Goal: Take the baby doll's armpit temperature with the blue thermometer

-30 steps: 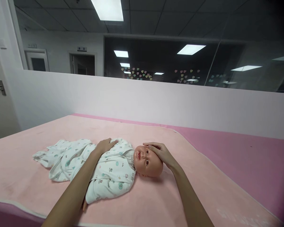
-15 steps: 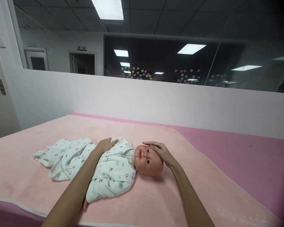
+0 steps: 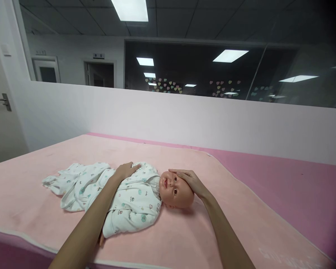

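A baby doll lies on its back on a light pink blanket [image 3: 184,239], feet to the left. Its bald head [image 3: 175,195] points right, and its body wears a white printed sleepsuit [image 3: 130,201]. My left hand [image 3: 125,171] rests flat on the doll's chest, fingers stretched out and holding nothing. My right hand [image 3: 189,179] lies over the top of the doll's head, fingers extended along the forehead. The sleepsuit's legs [image 3: 72,181] trail loosely to the left.
The blanket covers a darker pink mat [image 3: 291,194] that shows on the right and along the near edge. A low white partition wall [image 3: 184,116] runs behind it with dark glass above. A door with a handle [image 3: 1,101] stands at far left.
The view has shifted a little, so everything sits slightly to the right. Both hands stay on the doll in the same places.
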A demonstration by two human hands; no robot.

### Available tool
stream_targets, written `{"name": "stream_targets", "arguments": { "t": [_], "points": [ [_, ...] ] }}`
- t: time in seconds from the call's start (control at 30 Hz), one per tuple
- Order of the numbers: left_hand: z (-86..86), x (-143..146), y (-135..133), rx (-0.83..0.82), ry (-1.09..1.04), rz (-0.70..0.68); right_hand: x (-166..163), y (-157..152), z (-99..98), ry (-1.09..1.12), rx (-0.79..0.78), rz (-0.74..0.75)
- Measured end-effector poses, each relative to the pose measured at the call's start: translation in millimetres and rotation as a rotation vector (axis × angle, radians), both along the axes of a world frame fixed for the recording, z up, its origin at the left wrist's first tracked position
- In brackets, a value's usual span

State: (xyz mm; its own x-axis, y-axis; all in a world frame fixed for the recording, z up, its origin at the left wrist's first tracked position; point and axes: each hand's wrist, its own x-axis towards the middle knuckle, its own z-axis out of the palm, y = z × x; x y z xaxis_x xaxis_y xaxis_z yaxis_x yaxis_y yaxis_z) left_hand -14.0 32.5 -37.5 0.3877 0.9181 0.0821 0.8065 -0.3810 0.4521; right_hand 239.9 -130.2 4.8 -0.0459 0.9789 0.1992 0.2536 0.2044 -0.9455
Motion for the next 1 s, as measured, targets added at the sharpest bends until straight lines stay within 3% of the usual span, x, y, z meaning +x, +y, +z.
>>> {"name": "stream_targets", "arguments": {
  "t": [0.33, 0.7, 1.0],
  "points": [
    [-3.0, -0.2, 3.3, 0.002, -0.009, -0.004, 0.3, 4.2, -2.5, -0.016, 0.026, -0.026],
    [-0.5, -0.9, 1.1, -0.022, -0.011, 0.002, -14.6, -0.2, -1.0, -0.215, 0.124, -0.164],
    [-1.9, 1.6, 4.5, -0.021, 0.042, 0.025, -23.5, 0.5, -4.2, -0.258, 0.284, -0.263]
  ]
}}
